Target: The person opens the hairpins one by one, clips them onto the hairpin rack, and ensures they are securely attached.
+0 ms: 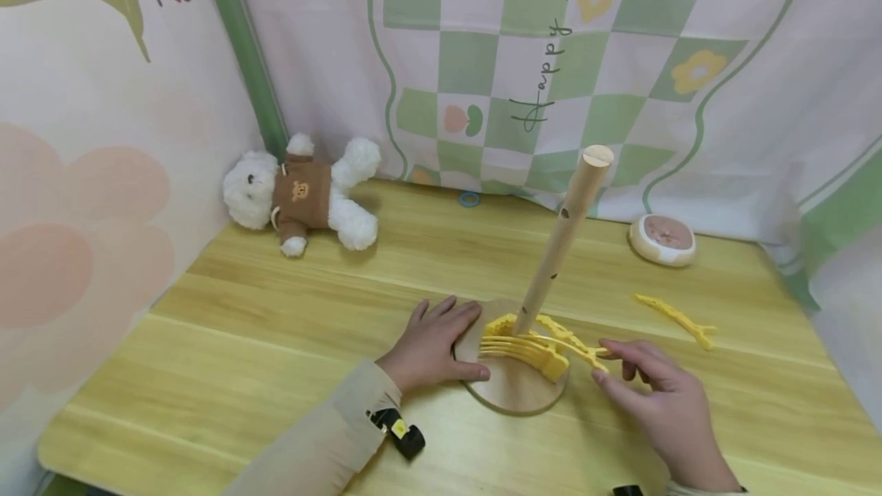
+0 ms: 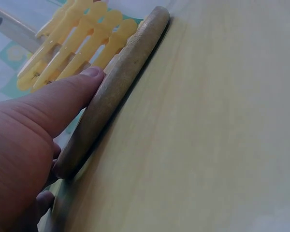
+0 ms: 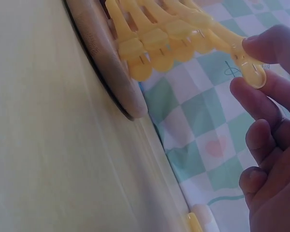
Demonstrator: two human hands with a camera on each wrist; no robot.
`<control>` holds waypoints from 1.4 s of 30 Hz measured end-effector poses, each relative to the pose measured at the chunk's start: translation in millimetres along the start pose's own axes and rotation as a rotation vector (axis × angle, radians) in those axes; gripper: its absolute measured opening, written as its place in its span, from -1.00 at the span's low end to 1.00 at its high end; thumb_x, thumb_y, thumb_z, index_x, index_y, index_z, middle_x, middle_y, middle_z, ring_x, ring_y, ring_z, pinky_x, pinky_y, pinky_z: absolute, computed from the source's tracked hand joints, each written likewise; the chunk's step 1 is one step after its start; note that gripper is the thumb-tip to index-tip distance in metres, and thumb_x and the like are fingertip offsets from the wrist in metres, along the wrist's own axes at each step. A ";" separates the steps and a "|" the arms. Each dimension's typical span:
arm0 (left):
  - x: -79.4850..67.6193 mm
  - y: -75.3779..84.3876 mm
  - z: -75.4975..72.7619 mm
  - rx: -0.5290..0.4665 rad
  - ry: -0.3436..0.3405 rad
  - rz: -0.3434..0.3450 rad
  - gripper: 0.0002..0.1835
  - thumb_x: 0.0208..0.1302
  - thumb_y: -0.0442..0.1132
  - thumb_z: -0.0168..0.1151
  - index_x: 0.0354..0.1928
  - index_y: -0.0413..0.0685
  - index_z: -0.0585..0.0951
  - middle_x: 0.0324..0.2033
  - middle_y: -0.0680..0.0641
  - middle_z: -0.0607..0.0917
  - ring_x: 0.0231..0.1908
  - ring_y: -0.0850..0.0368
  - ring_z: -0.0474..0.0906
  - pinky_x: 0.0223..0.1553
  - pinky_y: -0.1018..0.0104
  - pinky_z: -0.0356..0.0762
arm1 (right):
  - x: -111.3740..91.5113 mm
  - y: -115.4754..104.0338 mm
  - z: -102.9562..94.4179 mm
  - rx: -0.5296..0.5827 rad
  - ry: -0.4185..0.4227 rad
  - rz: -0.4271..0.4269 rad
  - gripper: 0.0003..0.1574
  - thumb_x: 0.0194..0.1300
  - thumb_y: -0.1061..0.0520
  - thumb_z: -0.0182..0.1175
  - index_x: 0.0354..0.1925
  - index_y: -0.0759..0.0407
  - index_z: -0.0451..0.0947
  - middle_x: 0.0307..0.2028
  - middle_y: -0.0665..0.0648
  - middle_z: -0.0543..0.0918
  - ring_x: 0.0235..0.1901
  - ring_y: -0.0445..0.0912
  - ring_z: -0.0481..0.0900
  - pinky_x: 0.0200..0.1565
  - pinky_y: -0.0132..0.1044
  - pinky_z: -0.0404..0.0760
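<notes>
A round wooden base carries an upright, tilted-looking wooden pole with small holes along it. Several yellow curved hair clips, apparently banana clips, are stacked on the base around the pole's foot. My left hand rests on the left side of the base, fingers spread and thumb reaching along the rim near the stacked clips. With thumb and fingertips, my right hand pinches the forked end of another yellow banana clip. That clip stretches leftward over the stack toward the pole.
A loose yellow clip lies on the table beyond my right hand. Farther back stand a round cushioned object, a small blue ring and a white plush toy in a brown shirt. A checked curtain hangs behind.
</notes>
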State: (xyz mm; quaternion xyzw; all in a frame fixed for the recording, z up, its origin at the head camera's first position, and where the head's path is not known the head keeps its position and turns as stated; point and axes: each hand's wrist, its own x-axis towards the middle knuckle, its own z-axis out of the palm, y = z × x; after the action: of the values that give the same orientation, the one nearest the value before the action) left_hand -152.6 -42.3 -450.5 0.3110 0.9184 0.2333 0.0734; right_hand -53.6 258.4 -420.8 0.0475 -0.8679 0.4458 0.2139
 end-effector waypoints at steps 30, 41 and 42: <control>-0.4 5.1 -2.8 0.070 -0.016 -0.008 0.08 0.12 0.46 0.26 0.57 0.09 0.17 0.53 0.12 0.19 0.54 -0.04 -0.03 0.47 -0.27 -0.22 | 0.6 -7.0 15.1 -0.022 -0.022 -0.086 -0.45 0.03 0.42 0.48 0.05 0.23 0.70 -0.31 -0.10 0.62 -0.33 -0.27 0.43 -0.32 -0.47 0.38; -0.3 6.5 -4.3 0.090 -0.027 -0.004 0.07 0.14 0.44 0.27 0.57 0.10 0.17 0.53 0.10 0.19 0.54 -0.07 -0.02 0.46 -0.29 -0.20 | 2.5 -12.2 27.1 -0.008 -0.030 -0.121 -0.42 0.04 0.43 0.45 0.08 0.20 0.70 -0.10 -0.08 0.64 -0.22 -0.30 0.48 -0.24 -0.47 0.39; -0.7 6.8 -4.7 0.088 -0.028 -0.004 0.06 0.14 0.44 0.27 0.57 0.09 0.17 0.53 0.10 0.19 0.54 -0.07 -0.02 0.46 -0.29 -0.20 | 2.5 -12.2 28.3 0.000 -0.031 -0.126 -0.42 0.05 0.44 0.45 0.08 0.20 0.69 -0.08 -0.09 0.64 -0.20 -0.30 0.48 -0.25 -0.47 0.39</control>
State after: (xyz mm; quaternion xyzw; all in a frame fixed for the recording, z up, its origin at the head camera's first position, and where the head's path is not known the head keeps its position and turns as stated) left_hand -149.8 -39.8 -443.1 0.3153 0.9273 0.1879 0.0729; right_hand -61.9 228.9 -425.0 0.1091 -0.8663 0.4308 0.2279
